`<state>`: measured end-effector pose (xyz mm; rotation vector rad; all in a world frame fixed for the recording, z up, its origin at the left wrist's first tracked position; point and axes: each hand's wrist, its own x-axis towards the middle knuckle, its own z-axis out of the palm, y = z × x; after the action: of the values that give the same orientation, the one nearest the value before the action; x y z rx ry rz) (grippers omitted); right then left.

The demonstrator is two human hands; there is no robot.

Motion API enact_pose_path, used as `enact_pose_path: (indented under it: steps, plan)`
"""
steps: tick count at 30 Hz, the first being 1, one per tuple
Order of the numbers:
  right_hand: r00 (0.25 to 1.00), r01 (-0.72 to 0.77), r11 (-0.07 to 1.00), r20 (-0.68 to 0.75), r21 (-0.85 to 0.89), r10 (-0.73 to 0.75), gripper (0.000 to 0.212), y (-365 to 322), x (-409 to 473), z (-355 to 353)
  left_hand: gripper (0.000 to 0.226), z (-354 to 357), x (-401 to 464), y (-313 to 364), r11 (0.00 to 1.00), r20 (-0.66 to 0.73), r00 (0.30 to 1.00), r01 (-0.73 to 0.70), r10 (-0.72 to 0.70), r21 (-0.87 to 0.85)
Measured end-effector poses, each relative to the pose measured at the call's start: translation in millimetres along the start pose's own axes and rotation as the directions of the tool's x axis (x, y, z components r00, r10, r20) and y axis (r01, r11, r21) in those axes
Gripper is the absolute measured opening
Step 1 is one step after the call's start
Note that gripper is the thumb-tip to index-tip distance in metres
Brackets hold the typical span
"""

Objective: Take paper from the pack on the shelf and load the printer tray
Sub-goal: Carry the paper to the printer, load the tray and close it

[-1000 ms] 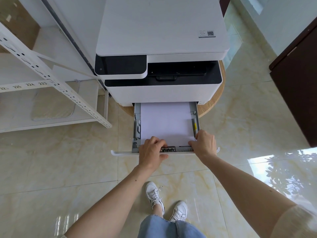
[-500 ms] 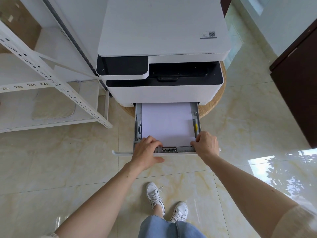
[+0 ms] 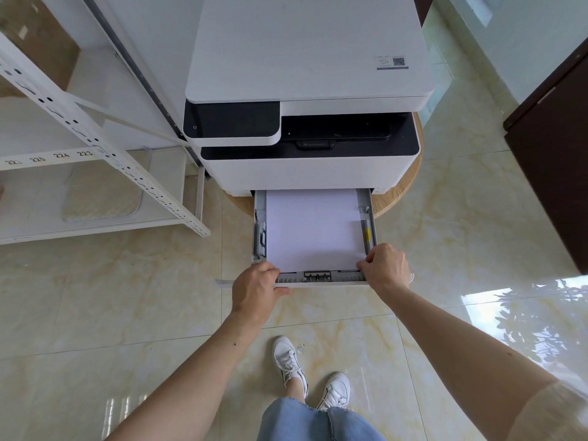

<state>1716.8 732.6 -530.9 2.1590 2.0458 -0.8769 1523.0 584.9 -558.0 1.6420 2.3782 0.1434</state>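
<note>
A: Near end first. My left hand (image 3: 256,289) is curled over the front lip of the pulled-out grey plastic printer tray (image 3: 259,218) at its 7 o'clock corner, thumb under, fingers on top. My right hand (image 3: 386,268) is bunched at the 5 o'clock corner, fingertips apparently pinching the paper's edge, though contact's hard to tell.

B: Paper?

A: The white sheet stack (image 3: 313,230) lies flat inside the tray, between the side guides, far edge under the white-and-black desktop printer (image 3: 305,90).

B: Risks?

A: If I shove with one hand harder, I reckon the tray skews and binds. A lifted corner under my right fingers could fold or jam going in. The rear guide tab (image 3: 317,275) at 6 o'clock sits just clear of the stack, so sheets may slide.

B: Around?

A: My white sneakers (image 3: 289,364) below, well clear. The round wooden stool top (image 3: 401,189) carries the printer. The white perforated metal shelf rack (image 3: 105,160) at 10 o'clock, the dark brown cabinet (image 3: 553,173) at 3 o'clock. Nothing blocks the tray's path.
</note>
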Motion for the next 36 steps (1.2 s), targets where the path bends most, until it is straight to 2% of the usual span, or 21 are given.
enact_pose_path:
  steps: [12,15,19,22,24,26,28,30,32,36]
  plan:
    - [1.000,-0.014,1.000,-0.008,-0.027,0.014,0.006,0.4,-0.9,2.1,0.041,0.2,-1.9,8.7,0.987,0.042,0.999,-0.012,0.005,0.159]
    - [1.000,-0.023,0.999,-0.006,-0.037,0.023,0.009,0.5,-0.3,3.1,0.041,-0.5,-0.3,10.6,0.987,0.083,0.997,-0.003,-0.010,0.158]
    - [1.000,-0.017,0.999,-0.008,-0.027,0.017,0.012,1.0,0.6,2.8,0.048,0.4,-0.6,8.3,0.989,0.072,0.997,0.005,-0.016,0.145]
    - [1.000,-0.002,1.000,-0.026,0.012,0.003,0.014,1.2,0.7,1.8,0.068,-0.7,-1.8,4.1,0.999,-0.055,0.998,-0.002,0.004,0.038]
    - [0.998,0.016,0.999,-0.064,0.029,-0.014,0.014,1.5,0.8,1.8,0.072,-2.9,-1.1,2.6,0.995,-0.185,0.983,-0.017,-0.001,-0.095]
    - [0.993,0.055,0.997,-0.109,0.045,-0.050,0.015,2.2,1.9,1.9,0.064,-6.1,2.8,0.8,0.979,-0.293,0.955,-0.018,-0.043,-0.202]
    - [0.985,0.104,0.993,-0.147,0.058,-0.095,0.028,3.8,4.4,2.4,0.050,-6.9,10.3,-3.9,0.958,-0.368,0.919,0.032,-0.140,-0.284]
    - [0.974,0.147,0.988,-0.181,0.055,-0.135,0.042,6.0,9.5,4.2,0.039,-3.9,20.8,-10.6,0.928,-0.372,0.893,0.118,-0.255,-0.353]
    - [0.967,0.187,0.981,-0.189,0.060,-0.172,0.054,8.6,15.7,7.4,0.040,1.0,31.3,-15.6,0.896,-0.312,0.895,0.176,-0.318,-0.407]
    - [0.977,0.189,0.965,-0.134,0.181,-0.166,0.051,11.1,21.9,14.4,0.046,0.9,43.2,-15.7,0.772,-0.077,0.922,0.270,-0.380,-0.575]
